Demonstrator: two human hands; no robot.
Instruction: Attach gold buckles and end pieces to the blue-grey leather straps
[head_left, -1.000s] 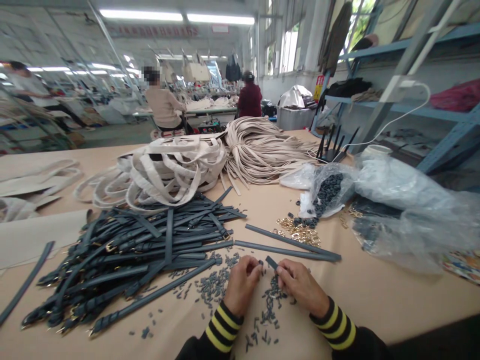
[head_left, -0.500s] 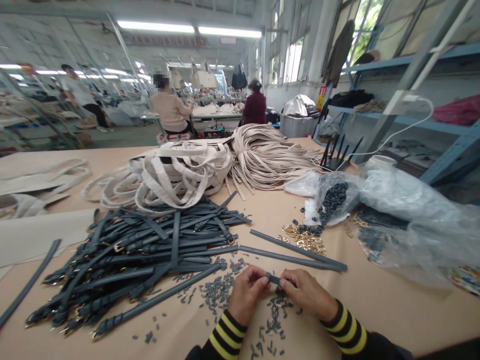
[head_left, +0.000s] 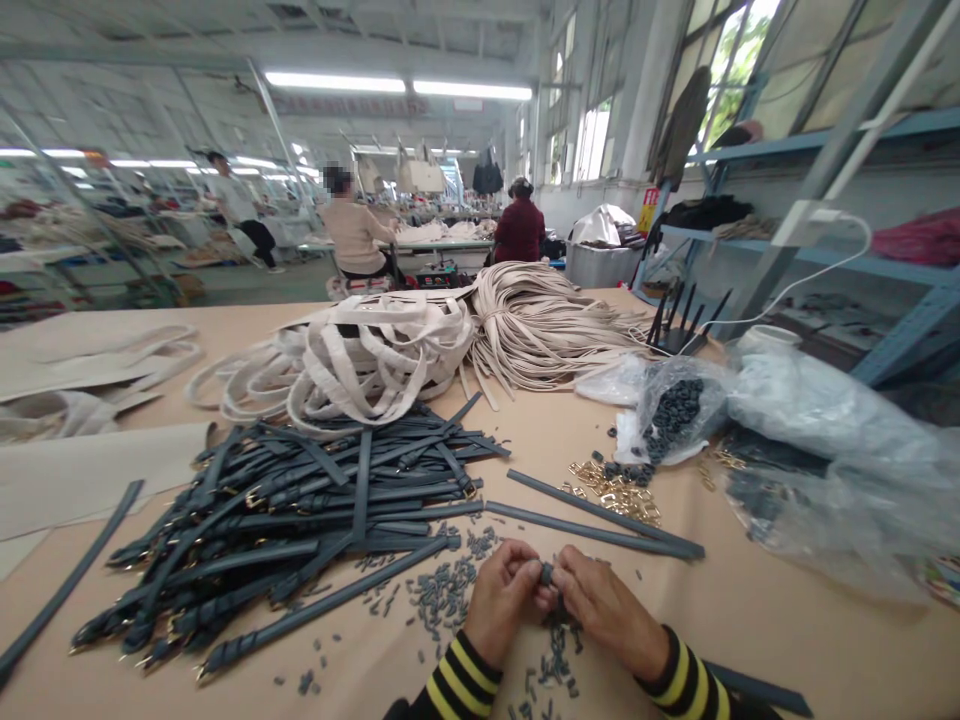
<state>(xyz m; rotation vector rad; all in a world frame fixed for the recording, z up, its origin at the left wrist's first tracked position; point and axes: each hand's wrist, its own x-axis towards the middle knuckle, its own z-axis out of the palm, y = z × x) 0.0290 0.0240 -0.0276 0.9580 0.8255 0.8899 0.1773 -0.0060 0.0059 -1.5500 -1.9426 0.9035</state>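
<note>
Between the fingertips of both hands is a short visible bit of dark grey strap (head_left: pixel 547 573), with what looks like a small band round it. My left hand (head_left: pixel 499 592) pinches it from the left, fingers curled. My right hand (head_left: pixel 609 608) is closed at its other side, its fingertips partly hidden. A dark strap end (head_left: pixel 761 690) shows beyond my right sleeve; whether it is the same strap I cannot tell. Under and beside the hands lie many small dark pieces (head_left: pixel 442 598). Just beyond are two flat dark straps (head_left: pixel 592 530).
A big heap of dark buckled straps (head_left: pixel 300 510) lies left. Behind it are beige handles (head_left: pixel 375 350) and a bundle of beige strips (head_left: pixel 532 320). Gold metal fittings (head_left: pixel 619 495) and a plastic bag of dark loops (head_left: pixel 675 415) lie right. Other people sit or walk farther off.
My hands have drawn closer together, and less of the held strap shows between them. A strap end now shows past my right sleeve. The view has shifted slightly.
</note>
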